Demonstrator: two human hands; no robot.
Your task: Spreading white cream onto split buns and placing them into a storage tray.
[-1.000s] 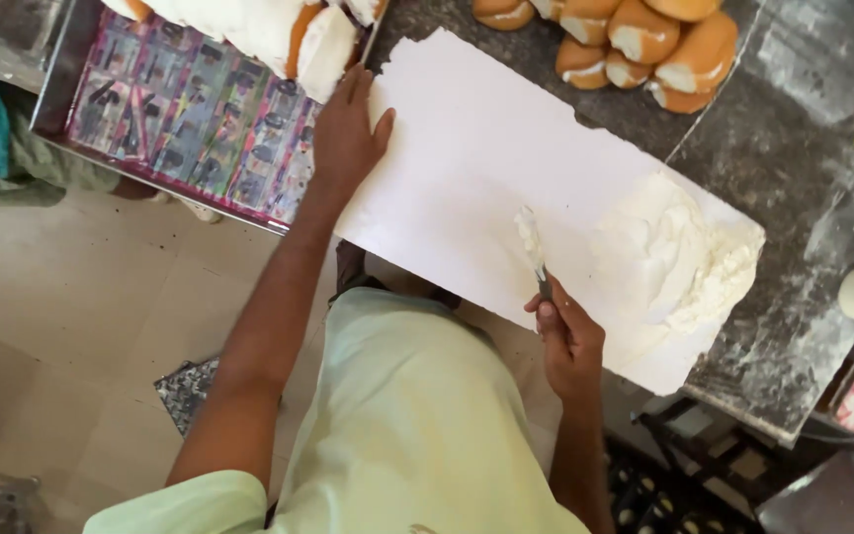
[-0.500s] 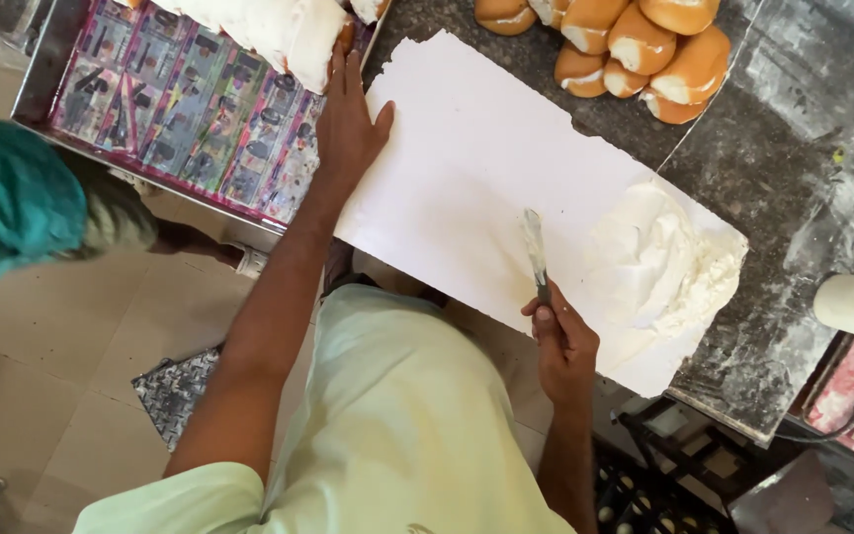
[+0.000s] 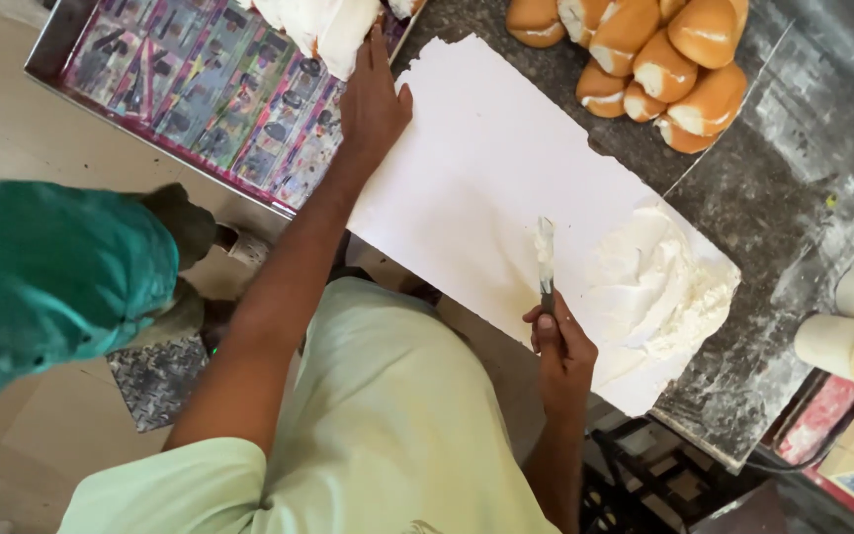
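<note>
Dark stone worktop (image 3: 793, 198), dusted white. On it a big white paper sheet (image 3: 486, 168), its near edge hanging past the worktop lip towards the person. Far left, a metal tray (image 3: 61, 44) lined with printed paper, white pieces at its far end. Far right, a heap of golden buns (image 3: 644, 59). On the sheet's right end, a mound of white cream (image 3: 654, 287).

Left hand (image 3: 373, 99) lies flat, fingers spread, on the sheet's far left corner, fingertips touching the white pieces in the tray; it holds nothing. Right hand (image 3: 560, 346) is closed round the handle of a knife (image 3: 545, 259), blade coated white, pointing away, just left of the cream.

Risks, as judged: the overhanging sheet could slide or tear if the pinning hand lifts; cream sits near the torn right edge and could smear onto stone. A person in a teal top (image 3: 51, 287) stands close on the left and could jog the tray.

Since earlier frames: the teal figure has come well into view; both hands keep their places.
</note>
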